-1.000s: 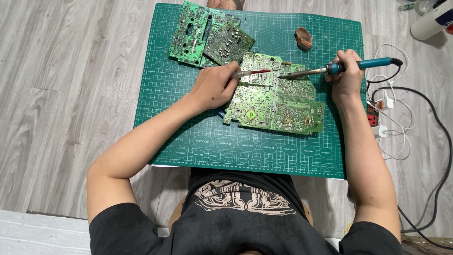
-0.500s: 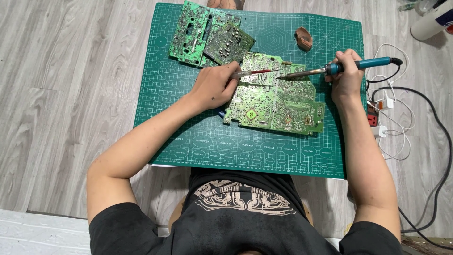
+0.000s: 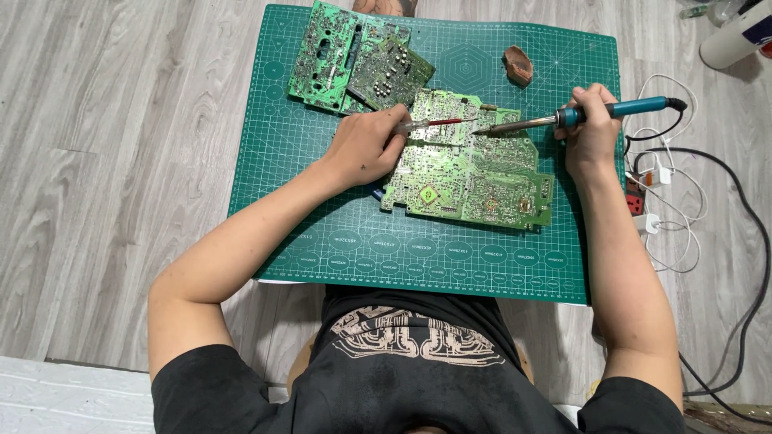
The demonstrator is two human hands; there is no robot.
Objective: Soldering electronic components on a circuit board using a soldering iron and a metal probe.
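Observation:
A large green circuit board (image 3: 470,173) lies solder side up on a green cutting mat (image 3: 354,233). My left hand (image 3: 366,149) rests on the board's left edge and grips a thin tool with a red shaft (image 3: 430,124), its tip pointing right. My right hand (image 3: 591,133) holds a soldering iron with a teal handle (image 3: 587,115). The iron's metal tip reaches left to the board's upper middle, almost meeting the red tool's tip.
Two smaller green circuit boards (image 3: 354,56) overlap at the mat's top left. A brown lump (image 3: 519,64) sits at the mat's top. White and black cables and a power strip (image 3: 643,201) lie on the wooden floor to the right. A white cylinder (image 3: 736,36) stands top right.

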